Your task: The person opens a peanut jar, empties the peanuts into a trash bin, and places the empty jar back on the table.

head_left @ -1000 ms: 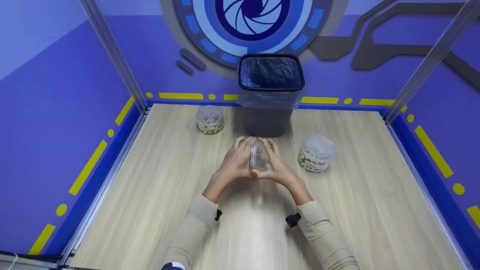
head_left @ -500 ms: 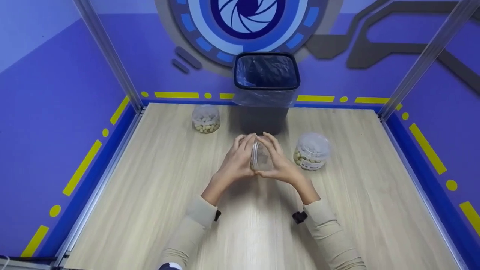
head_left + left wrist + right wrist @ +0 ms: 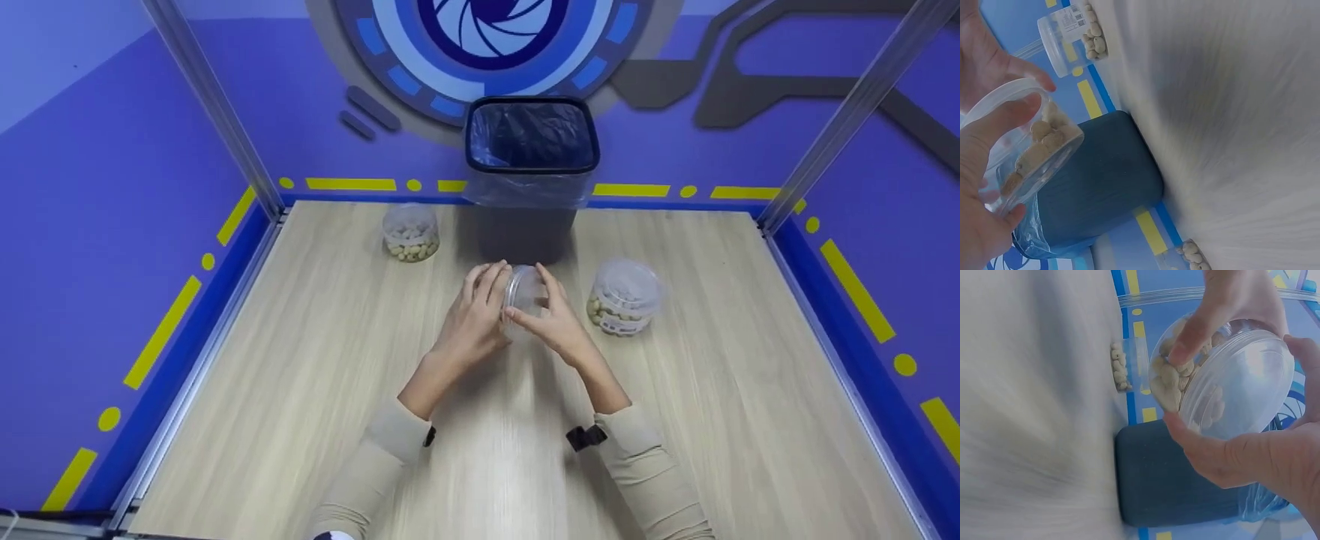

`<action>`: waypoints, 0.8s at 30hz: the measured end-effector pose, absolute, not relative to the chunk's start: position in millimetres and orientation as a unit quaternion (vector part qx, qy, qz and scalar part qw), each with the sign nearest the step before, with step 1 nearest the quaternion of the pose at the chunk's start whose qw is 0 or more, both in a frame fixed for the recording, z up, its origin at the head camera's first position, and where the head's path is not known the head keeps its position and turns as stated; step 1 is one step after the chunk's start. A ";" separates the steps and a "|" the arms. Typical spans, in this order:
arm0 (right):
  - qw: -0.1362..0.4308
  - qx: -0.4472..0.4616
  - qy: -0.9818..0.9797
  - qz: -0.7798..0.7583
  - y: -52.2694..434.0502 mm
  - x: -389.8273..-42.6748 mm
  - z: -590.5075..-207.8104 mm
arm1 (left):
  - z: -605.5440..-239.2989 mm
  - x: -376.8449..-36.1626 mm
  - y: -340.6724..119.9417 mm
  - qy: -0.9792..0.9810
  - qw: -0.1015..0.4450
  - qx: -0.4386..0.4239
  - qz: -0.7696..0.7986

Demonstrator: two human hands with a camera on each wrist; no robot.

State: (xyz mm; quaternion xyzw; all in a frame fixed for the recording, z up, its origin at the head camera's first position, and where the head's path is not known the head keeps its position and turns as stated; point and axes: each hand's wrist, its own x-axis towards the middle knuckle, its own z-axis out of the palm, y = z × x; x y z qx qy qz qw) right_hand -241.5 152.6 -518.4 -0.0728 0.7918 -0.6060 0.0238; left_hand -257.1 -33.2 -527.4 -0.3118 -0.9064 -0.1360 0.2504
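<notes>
Above the middle of the pale wood-grain bench [image 3: 315, 390], just in front of the dark square bin [image 3: 531, 180] lined with a clear plastic bag, both hands hold a small clear plastic jar with pale nuts inside [image 3: 523, 294]. The jar lies tipped on its side, off the bench. The left hand [image 3: 471, 324] curls its fingers [image 3: 999, 121] and thumb round the jar's body, nuts showing through the wall in the left wrist view. The right hand [image 3: 551, 322] curls fingers and thumb round the jar's clear lid [image 3: 1241, 382]; whether the lid is screwed tight I cannot tell. A second clear jar of nuts, lid on [image 3: 624, 298], stands just beside the right hand toward the bench's right edge. A third clear jar of nuts [image 3: 410, 232] stands near the far left corner, beside the bin.
</notes>
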 end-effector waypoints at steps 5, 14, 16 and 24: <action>0.017 -0.068 0.793 -0.605 147.4 -239.3 -518.8 | -531.9 -256.3 -36.9 -0.897 0.273 -0.321 -0.136; 0.010 -0.036 0.794 -0.606 142.1 -240.2 -509.0 | -527.9 -254.0 -38.6 -0.887 0.286 -0.332 -0.145; 0.017 -0.027 0.771 -0.636 142.3 -240.0 -506.4 | -527.3 -253.2 -38.2 -0.882 0.288 -0.338 -0.159; 0.065 -0.012 0.707 -0.704 146.2 -239.1 -504.4 | -530.8 -249.8 -35.8 -0.873 0.311 -0.354 -0.129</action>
